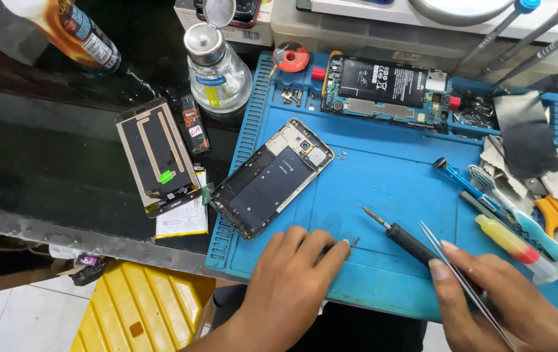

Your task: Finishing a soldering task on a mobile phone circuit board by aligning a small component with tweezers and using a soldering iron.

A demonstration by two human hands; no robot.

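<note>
Your left hand (288,277) lies palm down on the blue work mat (383,195), fingers curled together and pressing flat, with a small dark sliver (355,242) poking out just past the fingertips; whether you pinch it or only pin it down cannot be told. Your right hand (500,303) comes in from the lower right with its fingers closed around two tools at once: a black-handled soldering iron (399,236), whose thin metal tip points up and left toward your left hand, and a pair of slim steel tweezers (461,280) that cross the hand diagonally, their points aimed up and left beside the iron's handle. The opened phone frame (271,177) lies tilted on the mat's left part, just above your left hand, not touched; it is a dark rectangle with a pale metal rim, a matte black inner plate and small silvery shields near its top end. The mat is rubbery, ribbed along its left edge and moulded with small trays along the top. There a circuit board with a black battery (383,85) sits. Off the mat, on the glossy black table (44,163), a detached screen panel (158,156) rests back side up, and behind it stands a clear glass bottle (217,68) with a metal cap.
</note>
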